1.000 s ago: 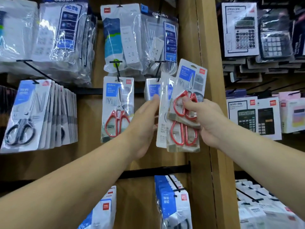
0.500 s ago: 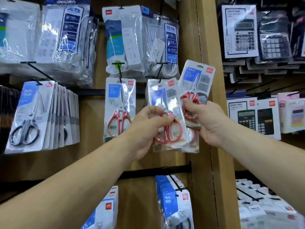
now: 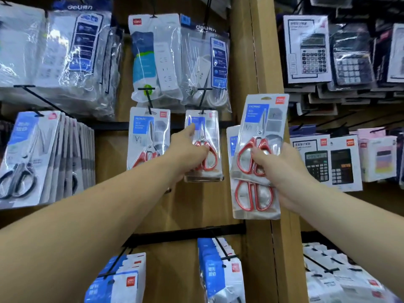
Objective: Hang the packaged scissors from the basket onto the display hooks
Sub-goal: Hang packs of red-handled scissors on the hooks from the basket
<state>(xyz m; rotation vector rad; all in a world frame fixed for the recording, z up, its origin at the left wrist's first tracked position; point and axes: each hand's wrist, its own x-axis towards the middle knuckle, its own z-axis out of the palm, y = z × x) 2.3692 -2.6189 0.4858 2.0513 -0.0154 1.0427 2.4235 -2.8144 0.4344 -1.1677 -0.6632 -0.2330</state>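
Landmark: the wooden post [image 3: 260, 106] is running top to bottom; every place here is being given from it.
Left hand: the left hand [image 3: 192, 154], just left of the post, is pinching a scissors pack [image 3: 207, 136]. The thumb is lying across the red handles and the forefinger is pointing up the front.
Scissors pack: its top is meeting the black hook [image 3: 202, 99] left of the post. I cannot tell whether the hang hole is sitting fully on the rod.
Right hand: the right hand [image 3: 282, 171] is overlapping the post, its fingers grasping two spare packs [image 3: 260, 136], fanned one above the other.
Risk, hook: if the hole is not seated when the left hand lets go, the pack is probably dropping.
Risk, neighbour: the left forearm is crossing the hanging pack [image 3: 148, 136] farther left of the post, so a nudge could be swinging it.
Risk, spares: one hand is gripping two slick packs, so the lower one may be sliding out.
Writing: "HOME" is showing on the blue panels of the hanging pack and the front spare, with a red square logo at the corner. "deli" is showing in white on the power-strip bags [image 3: 203, 51] up and left of the post. The calculator boxes [image 3: 323, 162] right of the post are carrying the same red logo. The small print is blurring out.
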